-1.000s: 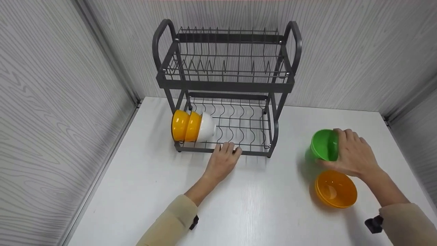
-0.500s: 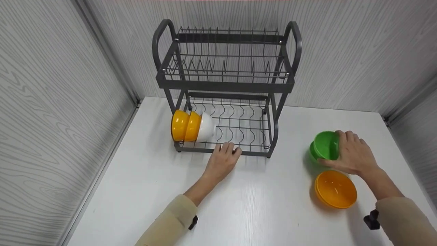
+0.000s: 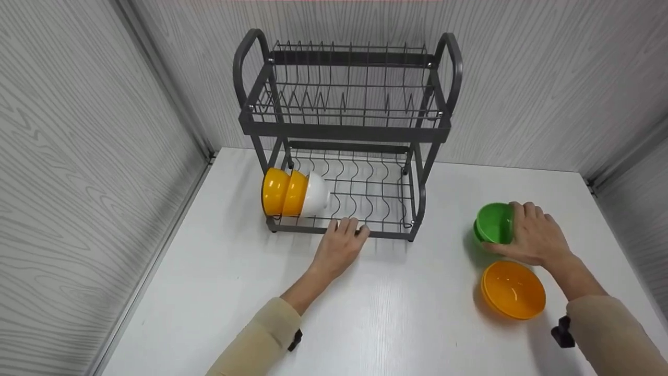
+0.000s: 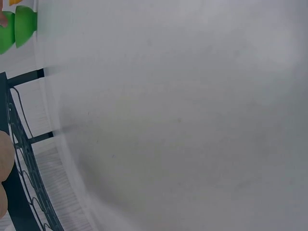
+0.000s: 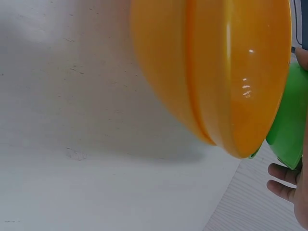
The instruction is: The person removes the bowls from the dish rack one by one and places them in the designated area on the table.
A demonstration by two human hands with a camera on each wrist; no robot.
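My right hand [image 3: 537, 235] grips the upper green bowl [image 3: 496, 222] by its right side, thumb at the near rim and fingers at the far side. Beneath it stands a second green bowl [image 4: 26, 25], mostly covered in the head view. Just in front, two nested orange bowls [image 3: 514, 290] sit on the table; they fill much of the right wrist view [image 5: 255, 72]. My left hand [image 3: 339, 248] holds the front rail of the dark dish rack [image 3: 386, 234], fingers bent over it. On the rack's lower tier, two yellow-orange bowls [image 3: 275, 192] and a white bowl [image 3: 315, 194] stand on edge at the left.
The rack's upper tier [image 3: 344, 132] has upright wire dividers and looped side handles. Wood-grain panels [image 3: 527, 94] enclose the white table [image 3: 396, 313] at the back and both sides. The lower tier's wire slots [image 3: 368, 196] continue right of the white bowl.
My right hand first lifts the upper green bowl slightly off the lower one, then shifts a little left with it. The left hand and the rack's bowls stay put.
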